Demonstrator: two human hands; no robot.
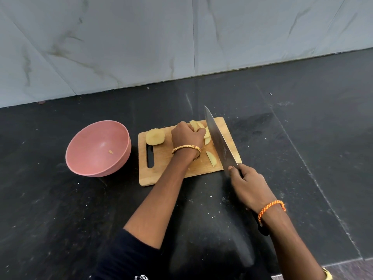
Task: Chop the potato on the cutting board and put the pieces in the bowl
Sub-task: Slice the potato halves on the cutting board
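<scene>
Wooden cutting board: left hand curls its grip round potato slices, right hand clasps the knife. Knuckles should guide the blade, fingertips tucked.

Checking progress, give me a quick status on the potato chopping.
Left hand holds potato slices; right hand grips knife. Potato half uncut. Bowl nearly empty. Nothing in the way.

Black counter bears pink bowl and cutting board.
</scene>
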